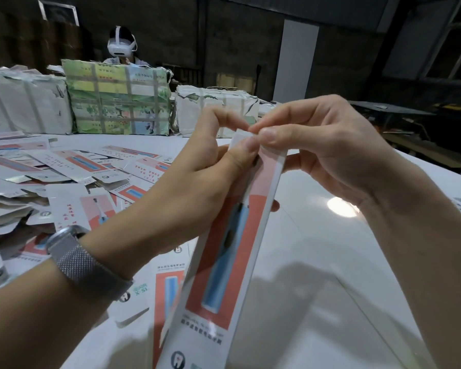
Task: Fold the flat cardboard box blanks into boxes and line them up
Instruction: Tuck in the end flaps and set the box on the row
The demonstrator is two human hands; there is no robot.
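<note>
My left hand (210, 171) and my right hand (317, 145) pinch top flap of long box (224, 262), held tilted above white table (317, 262). Box print: blue toothbrush on red panel, tooth logo; text unreadable. Flat blanks (64, 177) heaped left of box; one reads "X-SI".

There is only one view, from a camera on the person's head. It looks forward and down, very near to the two hands, over a white table (317, 262). Far across the table (317, 262), the view reaches wrapped bundles (117, 102) and a dark wall
</note>
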